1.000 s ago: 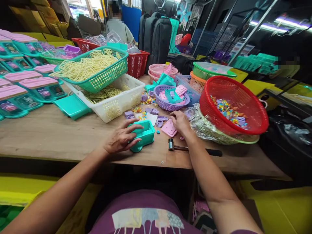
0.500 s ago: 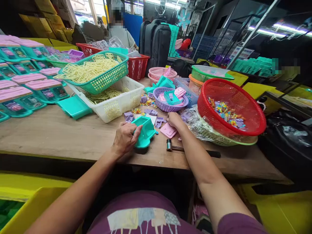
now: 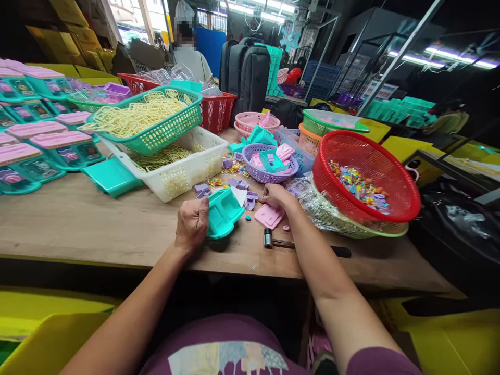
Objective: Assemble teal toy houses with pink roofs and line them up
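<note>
My left hand (image 3: 192,223) grips a teal plastic toy housing (image 3: 225,212) by its left side, tilted so its hollow compartments show, just above the table. My right hand (image 3: 278,197) is at the pile of small parts, fingers curled down and pressed together between the purple plastic parts (image 3: 250,200) and the pink flat plates (image 3: 269,214). Whatever the fingertips hold, if anything, is hidden. A hammer (image 3: 267,238) lies under my right forearm, its dark handle pointing right. A small blue piece (image 3: 248,217) lies beside the housing.
A purple basket (image 3: 269,176) of pink and teal parts stands behind my right hand. A red basket (image 3: 367,172) of small colourful pieces leans at right. At left, a teal basket (image 3: 156,133) of yellow frames rests on a white basket (image 3: 187,177). Finished-looking toys (image 3: 62,148) are stacked far left.
My left hand has turned the teal housing, so its hollow side faces me more. My right hand stays at the parts pile, its fingers slightly shifted. The view has moved a little.
</note>
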A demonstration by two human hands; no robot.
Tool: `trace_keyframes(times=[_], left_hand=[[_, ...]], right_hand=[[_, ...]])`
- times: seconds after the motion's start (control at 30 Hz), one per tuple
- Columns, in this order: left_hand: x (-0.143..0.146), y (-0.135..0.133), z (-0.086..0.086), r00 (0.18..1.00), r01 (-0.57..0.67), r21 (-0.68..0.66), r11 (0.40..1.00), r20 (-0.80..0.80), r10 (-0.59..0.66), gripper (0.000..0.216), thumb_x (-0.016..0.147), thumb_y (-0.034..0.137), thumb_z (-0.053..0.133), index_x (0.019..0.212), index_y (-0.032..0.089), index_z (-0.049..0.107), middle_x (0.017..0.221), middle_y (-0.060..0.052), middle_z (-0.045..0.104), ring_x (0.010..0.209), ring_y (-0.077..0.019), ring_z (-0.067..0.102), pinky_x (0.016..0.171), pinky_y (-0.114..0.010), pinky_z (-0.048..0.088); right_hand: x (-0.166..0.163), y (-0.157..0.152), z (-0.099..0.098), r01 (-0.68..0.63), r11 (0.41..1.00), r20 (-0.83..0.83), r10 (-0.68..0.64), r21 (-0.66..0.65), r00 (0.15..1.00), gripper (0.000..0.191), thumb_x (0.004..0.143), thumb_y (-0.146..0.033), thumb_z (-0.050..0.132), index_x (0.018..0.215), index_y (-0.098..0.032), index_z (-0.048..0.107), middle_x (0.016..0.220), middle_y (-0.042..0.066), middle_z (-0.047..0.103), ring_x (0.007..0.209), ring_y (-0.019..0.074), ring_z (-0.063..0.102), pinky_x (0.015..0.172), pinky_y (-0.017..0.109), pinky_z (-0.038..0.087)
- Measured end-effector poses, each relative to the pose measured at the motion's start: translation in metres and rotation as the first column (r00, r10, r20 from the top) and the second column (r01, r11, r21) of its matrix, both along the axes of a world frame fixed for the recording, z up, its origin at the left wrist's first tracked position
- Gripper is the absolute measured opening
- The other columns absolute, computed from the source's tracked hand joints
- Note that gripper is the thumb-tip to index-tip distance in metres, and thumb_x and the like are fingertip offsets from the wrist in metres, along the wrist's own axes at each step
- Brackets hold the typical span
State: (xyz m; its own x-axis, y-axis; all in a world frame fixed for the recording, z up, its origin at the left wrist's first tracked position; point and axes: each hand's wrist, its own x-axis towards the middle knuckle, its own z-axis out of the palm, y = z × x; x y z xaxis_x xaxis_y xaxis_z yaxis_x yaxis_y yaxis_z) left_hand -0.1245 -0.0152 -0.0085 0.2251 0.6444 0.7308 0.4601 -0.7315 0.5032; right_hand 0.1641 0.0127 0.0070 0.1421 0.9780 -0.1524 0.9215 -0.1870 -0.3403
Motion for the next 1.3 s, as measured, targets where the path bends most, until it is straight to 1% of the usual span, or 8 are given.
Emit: trace_keyframes(times=[0.1, 0.17, 0.27, 0.33, 0.47, 0.6, 0.8, 1.3], left_hand=[[0.001, 0.0, 0.001, 1.0, -0.017, -0.013, 1.0, -0.007, 0.016, 0.045, 0.099, 0.027, 0.037, 0.056, 0.021, 0.028, 0.052, 0.004, 0.031, 0.048, -0.0107, 0.034, 0.054, -0.03, 0.025], [0.001, 0.0, 0.001, 1.0, -0.029, -0.04, 0.999, 0.003, 0.029, 0.045, 0.1, 0.029, 0.037, 0.056, 0.021, 0.029, 0.052, 0.003, 0.031, 0.048, -0.011, 0.035, 0.053, -0.03, 0.025], [0.002, -0.001, 0.002, 0.998, -0.046, -0.084, 0.995, 0.031, 0.049, 0.047, 0.1, 0.031, 0.035, 0.055, 0.021, 0.027, 0.05, 0.004, 0.03, 0.046, -0.0107, 0.033, 0.051, -0.03, 0.023], [0.003, -0.002, 0.003, 0.998, -0.055, -0.091, 0.994, 0.033, 0.058, 0.048, 0.101, 0.031, 0.034, 0.055, 0.021, 0.027, 0.05, 0.003, 0.03, 0.045, -0.0106, 0.033, 0.051, -0.03, 0.023], [0.005, -0.005, 0.003, 0.996, -0.09, -0.035, 0.995, -0.008, 0.09, 0.047, 0.101, 0.031, 0.033, 0.055, 0.021, 0.032, 0.051, 0.003, 0.034, 0.047, -0.0113, 0.036, 0.054, -0.03, 0.025], [0.005, -0.006, 0.002, 0.992, -0.126, -0.013, 0.992, -0.003, 0.126, 0.048, 0.101, 0.03, 0.032, 0.054, 0.021, 0.033, 0.05, 0.003, 0.036, 0.047, -0.0119, 0.038, 0.056, -0.03, 0.027], [0.005, -0.008, 0.001, 0.991, -0.135, -0.003, 0.991, -0.024, 0.135, 0.045, 0.101, 0.029, 0.031, 0.058, 0.021, 0.038, 0.053, 0.002, 0.042, 0.051, -0.0135, 0.043, 0.061, -0.03, 0.032], [0.004, -0.011, 0.001, 0.994, -0.091, -0.023, 0.996, -0.056, 0.09, 0.043, 0.101, 0.028, 0.031, 0.059, 0.021, 0.04, 0.055, 0.0, 0.049, 0.055, -0.0151, 0.046, 0.066, -0.032, 0.033]], right_hand=[[-0.01, -0.021, 0.012, 0.018, 0.99, -0.04, -0.013, 0.14, 0.999, 0.009, 0.083, -0.024, 0.064, 0.085, -0.016, 0.06, 0.079, 0.003, 0.065, 0.07, 0.0134, 0.056, 0.062, 0.024, 0.04], [-0.03, -0.041, 0.019, 0.042, 0.962, -0.238, 0.025, 0.271, 0.971, 0.016, 0.089, -0.031, 0.058, 0.096, -0.017, 0.057, 0.084, 0.002, 0.064, 0.071, 0.0123, 0.057, 0.063, 0.023, 0.044], [-0.076, -0.069, 0.022, 0.161, 0.882, -0.738, 0.256, 0.443, 0.625, 0.03, 0.086, -0.04, 0.062, 0.109, -0.021, 0.056, 0.083, -0.001, 0.064, 0.07, 0.0126, 0.06, 0.063, 0.025, 0.05], [-0.11, -0.083, 0.018, 0.221, 0.839, -0.788, 0.33, 0.498, 0.52, 0.023, 0.086, -0.04, 0.065, 0.1, -0.021, 0.063, 0.085, 0.001, 0.067, 0.077, 0.0141, 0.063, 0.072, 0.028, 0.052], [-0.153, -0.094, 0.008, 0.212, 0.749, -0.592, 0.283, 0.628, 0.754, 0.011, 0.087, -0.033, 0.066, 0.087, -0.022, 0.068, 0.087, 0.001, 0.068, 0.088, 0.0166, 0.061, 0.085, 0.032, 0.047], [-0.158, -0.1, 0.003, 0.088, 0.701, -0.343, 0.233, 0.708, 0.91, 0.01, 0.089, -0.028, 0.066, 0.081, -0.021, 0.065, 0.083, 0.001, 0.066, 0.088, 0.0185, 0.055, 0.083, 0.033, 0.043], [-0.153, -0.102, -0.004, -0.038, 0.679, -0.17, 0.238, 0.734, 0.956, 0.01, 0.095, -0.027, 0.057, 0.092, -0.021, 0.064, 0.085, 0.004, 0.066, 0.085, 0.0195, 0.053, 0.078, 0.032, 0.041], [-0.157, -0.1, -0.005, -0.042, 0.712, -0.029, 0.087, 0.701, 0.996, 0.021, 0.097, -0.035, 0.053, 0.086, -0.02, 0.062, 0.08, 0.004, 0.066, 0.077, 0.0204, 0.056, 0.073, 0.033, 0.035]])
